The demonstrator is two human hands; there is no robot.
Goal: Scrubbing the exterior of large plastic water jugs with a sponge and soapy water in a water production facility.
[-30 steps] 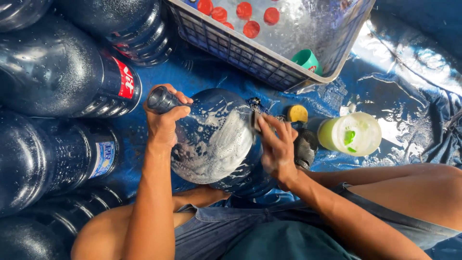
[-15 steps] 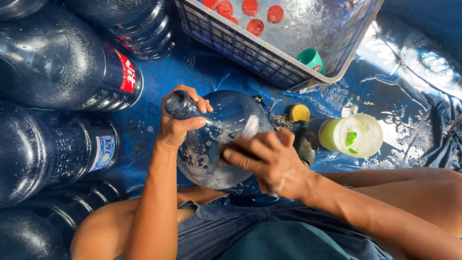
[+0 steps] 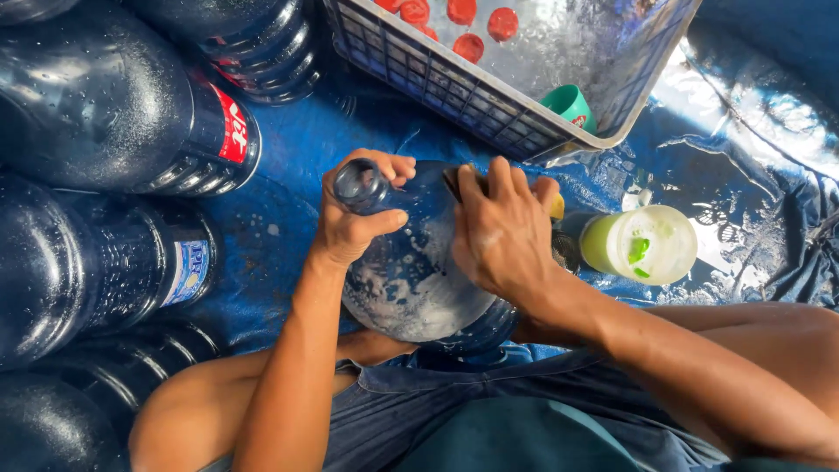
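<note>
water jug [image 3: 411,280] | dark blue, soapy | left hand [image 3: 354,218] grips neck

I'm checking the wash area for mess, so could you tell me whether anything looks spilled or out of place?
White suds smear the big blue jug that the left hand and right hand grip. Otherwise nothing stands out.

A wet blue tarp [image 3: 288,149] covers the ground under you. Left of your left hand [image 3: 350,223] lie big dark water bottles [image 3: 96,105]; beyond your right hand [image 3: 502,232] sits a grey crate [image 3: 489,105], and right of it a clear tub [image 3: 642,245].
</note>
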